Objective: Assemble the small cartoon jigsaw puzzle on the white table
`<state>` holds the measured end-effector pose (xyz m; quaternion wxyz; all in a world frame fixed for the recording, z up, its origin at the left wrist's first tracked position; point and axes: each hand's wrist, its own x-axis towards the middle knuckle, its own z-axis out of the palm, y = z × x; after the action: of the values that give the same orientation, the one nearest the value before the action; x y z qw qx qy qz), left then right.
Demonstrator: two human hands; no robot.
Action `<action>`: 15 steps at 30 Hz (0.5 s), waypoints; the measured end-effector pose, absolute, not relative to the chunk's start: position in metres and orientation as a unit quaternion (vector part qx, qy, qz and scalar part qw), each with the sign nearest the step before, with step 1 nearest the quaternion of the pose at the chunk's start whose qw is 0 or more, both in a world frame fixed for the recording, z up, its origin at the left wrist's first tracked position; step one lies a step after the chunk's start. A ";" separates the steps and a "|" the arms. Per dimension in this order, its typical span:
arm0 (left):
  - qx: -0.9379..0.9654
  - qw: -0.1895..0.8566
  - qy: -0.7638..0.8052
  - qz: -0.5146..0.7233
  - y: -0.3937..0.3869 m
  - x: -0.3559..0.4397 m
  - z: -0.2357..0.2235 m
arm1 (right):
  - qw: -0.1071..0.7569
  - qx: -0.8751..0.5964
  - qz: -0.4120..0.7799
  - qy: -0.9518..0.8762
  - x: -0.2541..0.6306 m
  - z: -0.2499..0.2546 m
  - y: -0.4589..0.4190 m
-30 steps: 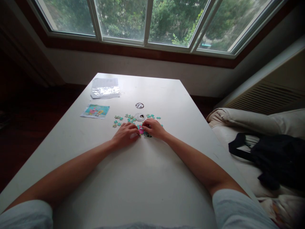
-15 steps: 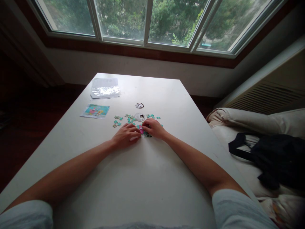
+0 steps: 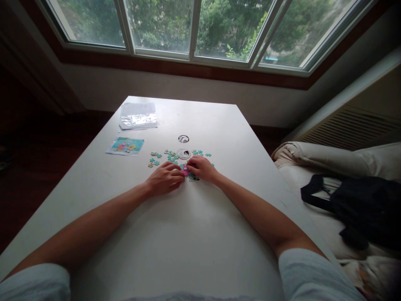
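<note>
Both hands work at a small cluster of puzzle pieces, pink at its middle (image 3: 185,170), which lies flat on the white table (image 3: 175,242) between the fingertips. Left hand (image 3: 165,177): fingers curled and drawn narrow at the cluster's left edge. Right hand (image 3: 203,168): fingers bent over its far right side, similarly narrow. Whether either pinches a piece (the fingers hide the contact) I cannot tell from here. The step in hand appears to be close fingertip adjustment; such work calls for light, level pressure. Beyond the left hand, loose turquoise pieces (image 3: 171,158) lie scattered beside a round fitting (image 3: 183,154). Far left: a colourful picture sheet (image 3: 127,146) and a clear plastic sleeve (image 3: 138,116). Surroundings: window (image 3: 159,25) ahead; at right, a pale sofa (image 3: 332,154) bearing a dark bag-like item (image 3: 366,205).
</note>
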<state>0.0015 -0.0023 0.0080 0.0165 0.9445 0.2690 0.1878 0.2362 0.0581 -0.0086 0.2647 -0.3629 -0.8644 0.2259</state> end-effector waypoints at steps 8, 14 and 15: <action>0.945 0.030 0.258 0.197 -0.003 0.001 0.011 | 0.262 -0.359 0.225 -0.867 0.237 -0.009 0.059; 0.946 0.030 0.261 0.192 -0.003 0.000 0.010 | 0.263 -0.360 0.223 -0.867 0.237 -0.009 0.058; 0.945 0.029 0.263 0.194 -0.003 0.000 0.009 | 0.263 -0.361 0.223 -0.867 0.237 -0.009 0.058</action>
<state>0.0001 -0.0030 0.0093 0.0285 0.9446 0.2632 0.1938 0.2367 0.0584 -0.0093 0.2630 -0.3605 -0.8668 0.2225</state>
